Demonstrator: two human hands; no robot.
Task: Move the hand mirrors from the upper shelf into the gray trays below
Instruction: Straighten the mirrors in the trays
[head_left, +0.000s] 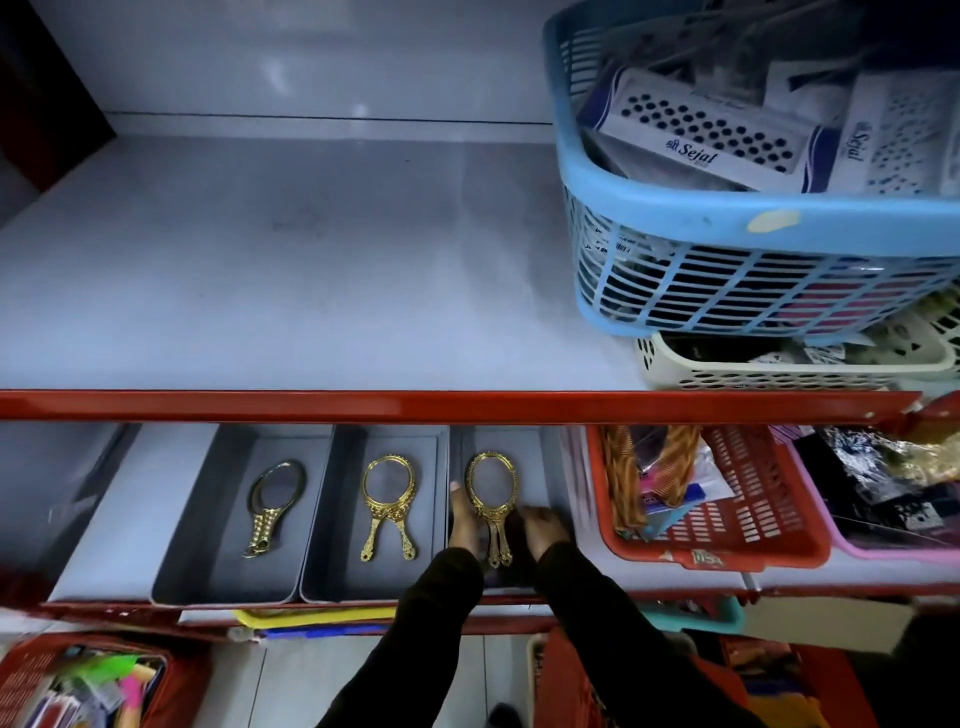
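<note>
Three gray trays stand side by side on the lower shelf. The left tray (208, 545) holds a dull gold hand mirror (272, 501). In the middle tray (332, 519) lie gold hand mirrors (387, 501), with two handles showing. The right tray (540, 457) holds another gold hand mirror pair (491, 493). My left hand (461, 522) lies against this pair's left edge, thumb by the frame and fingers at the handles. My right hand (543, 527) rests on the tray floor just right of the handles, fingers curled and slightly blurred. No mirror shows on the upper shelf (311, 270).
A blue basket (779, 223) of card packets sits on a white basket (779, 371) at the upper shelf's right. The red shelf lip (415, 405) runs across above the trays. A red basket (717, 540) and a pink one (883, 545) stand right of the trays.
</note>
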